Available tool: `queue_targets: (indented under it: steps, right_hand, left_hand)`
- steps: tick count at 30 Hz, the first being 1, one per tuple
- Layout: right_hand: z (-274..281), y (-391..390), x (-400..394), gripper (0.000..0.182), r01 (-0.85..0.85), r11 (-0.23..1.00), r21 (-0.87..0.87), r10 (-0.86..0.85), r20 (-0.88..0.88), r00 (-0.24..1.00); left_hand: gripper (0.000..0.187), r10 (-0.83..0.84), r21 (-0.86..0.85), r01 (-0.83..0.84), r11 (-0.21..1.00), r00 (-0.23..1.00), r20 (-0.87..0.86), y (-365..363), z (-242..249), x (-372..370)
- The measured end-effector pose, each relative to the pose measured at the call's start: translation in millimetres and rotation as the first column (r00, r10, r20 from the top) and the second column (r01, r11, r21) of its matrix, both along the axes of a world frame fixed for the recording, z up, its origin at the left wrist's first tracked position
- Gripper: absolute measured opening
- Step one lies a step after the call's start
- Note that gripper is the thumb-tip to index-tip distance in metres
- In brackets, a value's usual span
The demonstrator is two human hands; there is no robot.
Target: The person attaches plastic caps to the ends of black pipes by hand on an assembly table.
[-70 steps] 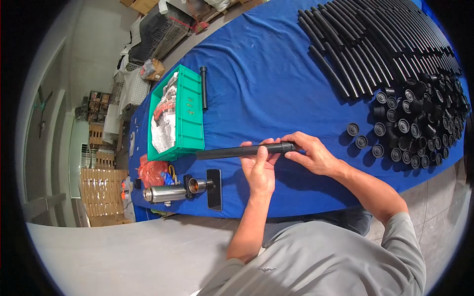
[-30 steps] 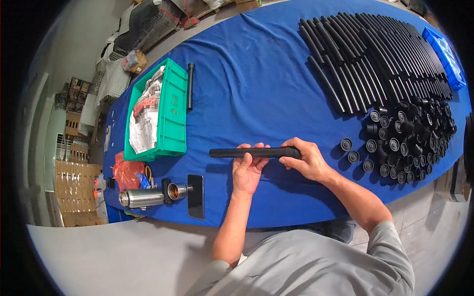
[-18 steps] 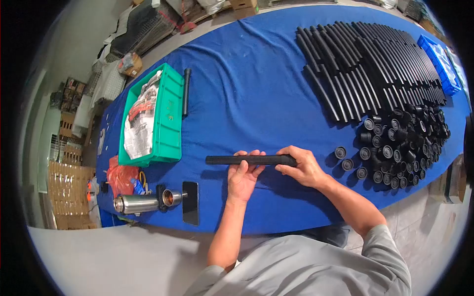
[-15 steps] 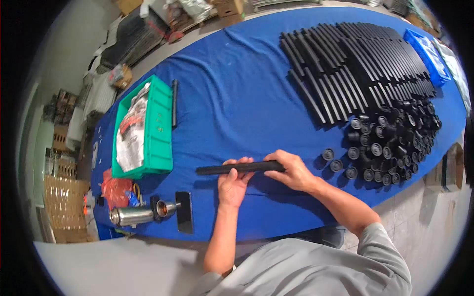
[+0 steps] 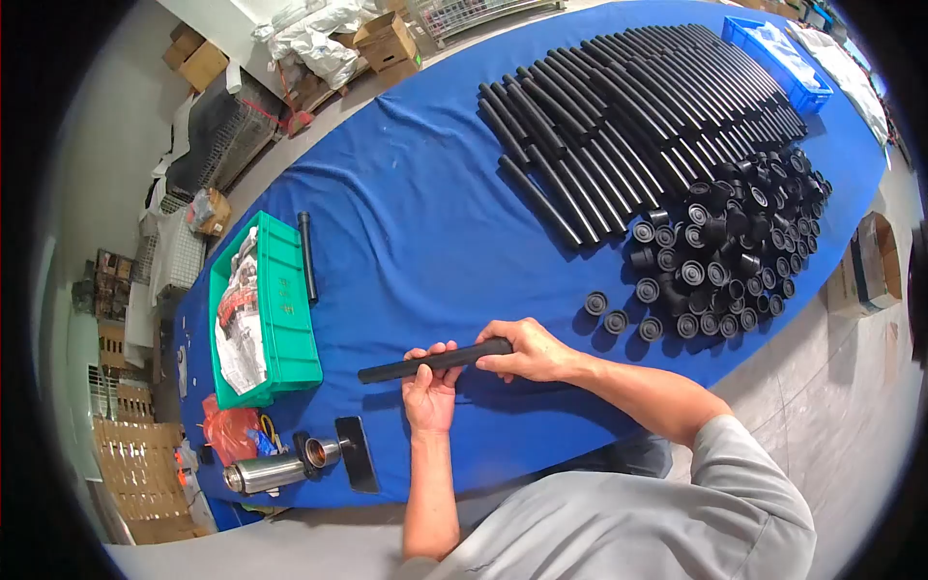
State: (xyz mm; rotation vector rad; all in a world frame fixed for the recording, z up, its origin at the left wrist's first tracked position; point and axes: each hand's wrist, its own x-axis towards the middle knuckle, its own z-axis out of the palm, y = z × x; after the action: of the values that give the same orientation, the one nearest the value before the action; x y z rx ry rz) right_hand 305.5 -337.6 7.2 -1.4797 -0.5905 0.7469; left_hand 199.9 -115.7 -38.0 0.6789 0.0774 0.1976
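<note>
A straight black tube is held level above the blue cloth, its left end sticking out free. My left hand is closed around its middle, palm up with the thumb across the front. At the tube's right end my right hand grips from above, fingers and thumb around a slightly wider dark end piece, partly covered by them. Several loose round black caps lie on the cloth to the right of my right hand, beside a larger heap of caps.
Rows of black tubes cover the far right of the blue table, near a blue crate. A green crate with paper, a single tube, a steel flask and a phone are at left.
The camera view has shifted, so the table items appear moved. Both hands keep the tube, which now tilts with its right end higher in the picture.
</note>
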Motion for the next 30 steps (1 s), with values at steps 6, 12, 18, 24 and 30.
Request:
queue_targets:
  steps: [6, 12, 18, 24, 30]
  right_hand:
    - [-9, 2, 2, 0.032, -0.008, 0.999, 0.044, 0.004, 0.095, 0.996]
    - [-2, -1, 5, 0.031, -0.017, 1.0, -0.005, 0.018, 0.142, 0.99]
    - [-26, 8, -2, 0.03, 0.129, 0.964, 0.232, -0.254, 0.67, 0.698]
    - [0, -2, 4, 0.034, -0.031, 0.999, -0.035, 0.03, -0.021, 0.999]
    - [-4, 0, 4, 0.033, -0.024, 1.0, -0.002, 0.024, 0.044, 0.999]
  left_hand:
    - [0.026, 0.018, 0.016, -0.018, 1.0, 1.0, 0.002, -1, 0, -3]
    - [0.026, -0.003, -0.014, 0.003, 1.0, 1.0, 0.001, -3, 4, -1]
    - [0.026, -0.013, -0.055, 0.012, 0.998, 1.0, -0.017, 1, 1, -1]
    - [0.026, -0.029, -0.026, 0.029, 0.999, 1.0, 0.012, -1, 1, 1]
    - [0.026, 0.006, -0.005, -0.006, 1.0, 1.0, -0.001, -3, 3, 0]
